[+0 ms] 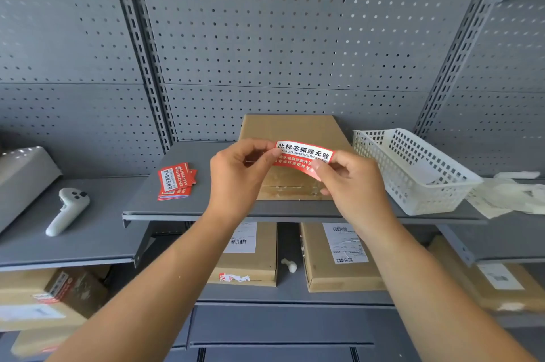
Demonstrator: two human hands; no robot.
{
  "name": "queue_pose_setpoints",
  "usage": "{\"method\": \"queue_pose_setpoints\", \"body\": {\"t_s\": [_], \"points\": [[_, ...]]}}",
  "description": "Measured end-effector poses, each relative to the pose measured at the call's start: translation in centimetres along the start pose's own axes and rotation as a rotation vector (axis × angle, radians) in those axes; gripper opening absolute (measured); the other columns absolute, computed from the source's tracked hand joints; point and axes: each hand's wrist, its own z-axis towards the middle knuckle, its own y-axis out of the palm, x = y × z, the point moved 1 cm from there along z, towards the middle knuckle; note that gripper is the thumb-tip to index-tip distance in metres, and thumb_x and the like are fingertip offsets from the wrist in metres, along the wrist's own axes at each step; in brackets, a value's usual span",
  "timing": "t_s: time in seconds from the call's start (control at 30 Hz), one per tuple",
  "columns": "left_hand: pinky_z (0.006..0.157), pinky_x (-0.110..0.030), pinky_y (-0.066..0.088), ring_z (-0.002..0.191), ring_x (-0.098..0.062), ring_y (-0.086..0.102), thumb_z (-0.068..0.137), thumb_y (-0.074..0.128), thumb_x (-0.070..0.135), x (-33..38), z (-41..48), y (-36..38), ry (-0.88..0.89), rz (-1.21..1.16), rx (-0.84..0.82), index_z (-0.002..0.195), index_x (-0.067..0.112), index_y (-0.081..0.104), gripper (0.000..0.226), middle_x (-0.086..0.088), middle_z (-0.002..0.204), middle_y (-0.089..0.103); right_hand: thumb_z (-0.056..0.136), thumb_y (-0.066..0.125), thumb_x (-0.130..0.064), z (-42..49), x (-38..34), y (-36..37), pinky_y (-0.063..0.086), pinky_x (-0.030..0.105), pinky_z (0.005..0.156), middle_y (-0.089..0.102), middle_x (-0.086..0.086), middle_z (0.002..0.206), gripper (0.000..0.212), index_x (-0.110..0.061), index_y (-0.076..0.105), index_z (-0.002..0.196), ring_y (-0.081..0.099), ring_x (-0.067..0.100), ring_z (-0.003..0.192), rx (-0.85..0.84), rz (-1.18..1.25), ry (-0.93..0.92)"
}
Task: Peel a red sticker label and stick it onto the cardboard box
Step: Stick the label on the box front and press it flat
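Red sticker label (303,159): held in the air above the cardboard box (292,131), printed side to the camera, bowed between both hands.
Left hand (236,176): fingers (272,152) pinched closed on the label's 9 o'clock end.
Right hand (354,182): fingers (317,165) pinched closed on its 4 o'clock corner.
Cardboard box: flat on the grey shelf (165,199), behind the hands.
Label stack (176,181): on the shelf, at 9 o'clock of the left hand, well apart.
White basket (413,170): at 3 o'clock of the box, just beside it.
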Motion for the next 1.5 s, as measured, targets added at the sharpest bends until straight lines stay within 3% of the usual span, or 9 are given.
{"method": "queue_pose_setpoints", "body": {"t_s": [0.07, 0.17, 0.3, 0.43, 0.63, 0.93, 1.1, 1.3, 1.5], "points": [[0.077, -0.046, 0.063, 0.074, -0.013, 0.071, 0.090, 0.080, 0.018, -0.6, -0.6, 0.3, -0.045, -0.027, 0.004, 0.090, 0.027, 0.079, 0.009, 0.004, 0.085, 0.080, 0.092, 0.072, -0.030, 0.0, 0.6, 0.0, 0.064, 0.053, 0.072, 0.080, -0.006, 0.085, 0.012, -0.024, 0.078, 0.102, 0.077, 0.017, 0.080, 0.012, 0.014, 0.011], [0.073, -0.045, 0.064, 0.078, -0.025, 0.074, 0.091, 0.078, 0.016, -1.6, -1.9, 0.7, -0.123, -0.047, 0.021, 0.092, 0.023, 0.080, 0.007, -0.001, 0.085, 0.081, 0.087, 0.080, -0.029, -0.4, 1.6, 0.3, 0.064, 0.047, 0.079, 0.080, -0.005, 0.089, 0.037, -0.037, 0.066, 0.121, 0.078, 0.014, 0.085, 0.037, 0.091, 0.056], [0.075, -0.040, 0.064, 0.076, -0.008, 0.074, 0.089, 0.080, 0.019, -2.8, -3.1, 0.8, -0.148, 0.052, 0.008, 0.095, 0.030, 0.079, 0.012, 0.013, 0.081, 0.080, 0.090, 0.078, -0.026, -1.3, 3.4, 0.7, 0.064, 0.046, 0.078, 0.078, -0.006, 0.091, 0.014, -0.025, 0.069, 0.101, 0.076, 0.011, 0.085, 0.081, 0.082, 0.077], [0.075, -0.016, 0.053, 0.073, -0.005, 0.070, 0.084, 0.085, 0.022, -3.2, -3.7, 1.0, -0.116, 0.178, 0.030, 0.117, 0.028, 0.066, 0.038, 0.014, 0.074, 0.078, 0.093, 0.075, -0.026, -2.1, 5.3, 1.5, 0.061, 0.035, 0.076, 0.076, -0.007, 0.091, 0.007, -0.020, 0.073, 0.095, 0.072, 0.010, 0.085, 0.088, 0.048, 0.094], [0.066, -0.014, 0.051, 0.071, -0.003, 0.067, 0.083, 0.086, 0.026, -4.4, -4.4, 1.4, -0.147, 0.271, 0.022, 0.107, 0.031, 0.051, 0.043, 0.018, 0.070, 0.075, 0.090, 0.079, -0.024, -2.7, 6.1, 1.9, 0.054, 0.016, 0.073, 0.074, -0.013, 0.085, 0.006, -0.020, 0.075, 0.092, 0.070, 0.007, 0.083, 0.141, -0.015, 0.057], [0.066, -0.020, 0.048, 0.063, -0.006, 0.065, 0.081, 0.087, 0.030, -5.0, -4.3, 2.0, -0.138, 0.283, 0.074, 0.087, 0.038, 0.044, 0.044, 0.013, 0.073, 0.077, 0.085, 0.084, -0.025, -2.8, 6.1, 1.9, 0.051, 0.016, 0.069, 0.076, -0.013, 0.080, 0.025, -0.026, 0.066, 0.102, 0.067, 0.006, 0.079, 0.204, -0.044, 0.040], [0.068, -0.029, 0.056, 0.065, -0.008, 0.069, 0.080, 0.089, 0.028, -5.3, -4.0, 2.0, -0.153, 0.262, 0.099, 0.088, 0.032, 0.051, 0.039, 0.013, 0.071, 0.075, 0.083, 0.086, -0.031, -2.4, 6.0, 2.0, 0.051, 0.019, 0.062, 0.076, -0.011, 0.077, 0.039, -0.029, 0.047, 0.083, 0.069, 0.006, 0.071, 0.212, -0.100, 0.044], [0.062, -0.015, 0.051, 0.063, 0.003, 0.065, 0.078, 0.090, 0.021, -5.6, -3.6, 2.0, -0.136, 0.258, 0.111, 0.078, 0.015, 0.058, 0.033, 0.015, 0.066, 0.068, 0.082, 0.086, -0.032, -2.0, 6.3, 2.3, 0.059, 0.038, 0.065, 0.075, -0.007, 0.076, 0.043, -0.028, 0.043, 0.075, 0.073, 0.016, 0.073, 0.228, -0.123, 0.062], [0.060, -0.010, 0.044, 0.057, 0.001, 0.058, 0.079, 0.089, 0.018, -5.6, -3.6, 2.0, -0.130, 0.263, 0.110, 0.072, 0.015, 0.057, 0.033, 0.015, 0.062, 0.065, 0.081, 0.086, -0.033, -1.8, 6.6, 2.6, 0.060, 0.046, 0.066, 0.075, -0.005, 0.076, 0.042, -0.028, 0.045, 0.073, 0.074, 0.018, 0.072, 0.219, -0.115, 0.069]]}}
